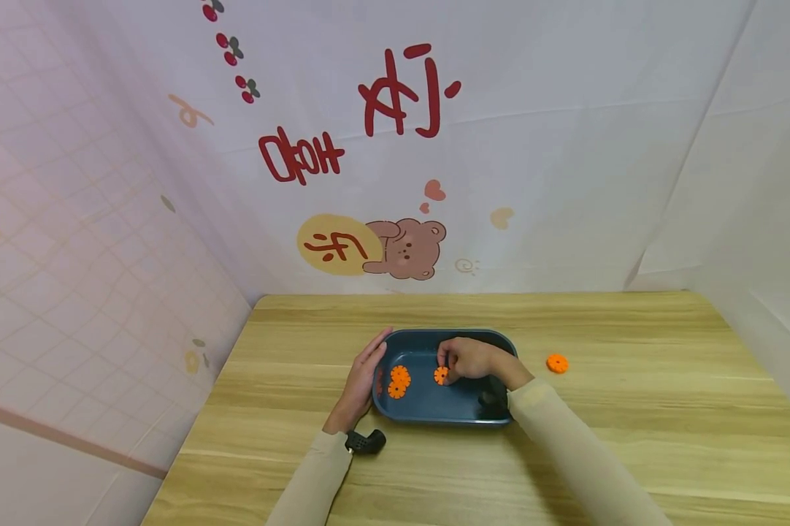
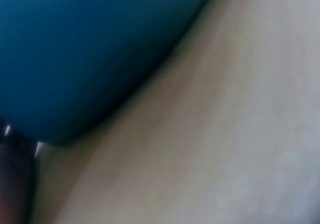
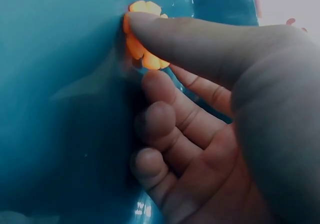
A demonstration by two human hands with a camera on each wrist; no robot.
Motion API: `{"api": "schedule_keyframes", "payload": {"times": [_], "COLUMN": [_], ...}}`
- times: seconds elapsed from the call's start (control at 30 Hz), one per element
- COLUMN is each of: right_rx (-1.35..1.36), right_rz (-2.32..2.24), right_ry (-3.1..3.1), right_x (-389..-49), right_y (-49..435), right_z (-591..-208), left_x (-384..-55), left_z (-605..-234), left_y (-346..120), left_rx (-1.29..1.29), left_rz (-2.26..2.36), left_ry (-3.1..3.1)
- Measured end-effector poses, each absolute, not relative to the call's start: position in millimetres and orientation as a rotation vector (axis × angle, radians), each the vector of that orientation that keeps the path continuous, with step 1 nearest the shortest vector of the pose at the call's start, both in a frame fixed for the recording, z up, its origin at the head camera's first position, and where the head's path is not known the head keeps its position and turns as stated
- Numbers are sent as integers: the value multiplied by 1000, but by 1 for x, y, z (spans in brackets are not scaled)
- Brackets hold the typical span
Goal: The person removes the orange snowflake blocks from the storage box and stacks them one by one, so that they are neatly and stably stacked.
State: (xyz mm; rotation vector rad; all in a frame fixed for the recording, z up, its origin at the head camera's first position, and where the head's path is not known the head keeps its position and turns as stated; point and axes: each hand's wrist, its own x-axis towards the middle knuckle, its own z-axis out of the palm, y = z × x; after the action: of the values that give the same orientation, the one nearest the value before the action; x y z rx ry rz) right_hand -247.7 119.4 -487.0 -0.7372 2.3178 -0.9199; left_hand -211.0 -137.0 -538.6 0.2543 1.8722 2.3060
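A dark blue tray (image 1: 428,421) with rounded corners sits on the table. Along its left wall rests my left hand (image 1: 358,383), fingers fairly straight against the outside. My right hand (image 1: 472,358) reaches inside the tray and pinches an orange notched disc (image 1: 440,375), flower-shaped with a hole in the centre. In the right wrist view the thumb lies over this disc (image 3: 151,61), while the other fingers curl below it. Several more orange notched discs (image 1: 398,381) overlap in the tray's left part. The left wrist view shows only the blurred blue tray wall (image 2: 90,48) and pale table.
Right of the tray, more orange notched discs (image 1: 557,363) lie together on the wood-grain table (image 1: 434,482). Behind the table's far edge hangs a white printed backdrop (image 1: 566,146), with another pale wall (image 1: 73,256) on the left.
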Motion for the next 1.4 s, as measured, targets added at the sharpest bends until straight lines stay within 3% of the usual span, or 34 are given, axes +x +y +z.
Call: {"api": "schedule_keyframes", "payload": {"times": [1.4], "right_rx": [-706], "right_rz": [-1291], "right_ry": [2022], "right_x": [-243], "right_y": [138], "right_z": [-465], "left_x": [-213], "left_z": [-539], "left_y": [-138], "left_rx": [255], "left_rz": [2295], "left_ry": [1873]}}
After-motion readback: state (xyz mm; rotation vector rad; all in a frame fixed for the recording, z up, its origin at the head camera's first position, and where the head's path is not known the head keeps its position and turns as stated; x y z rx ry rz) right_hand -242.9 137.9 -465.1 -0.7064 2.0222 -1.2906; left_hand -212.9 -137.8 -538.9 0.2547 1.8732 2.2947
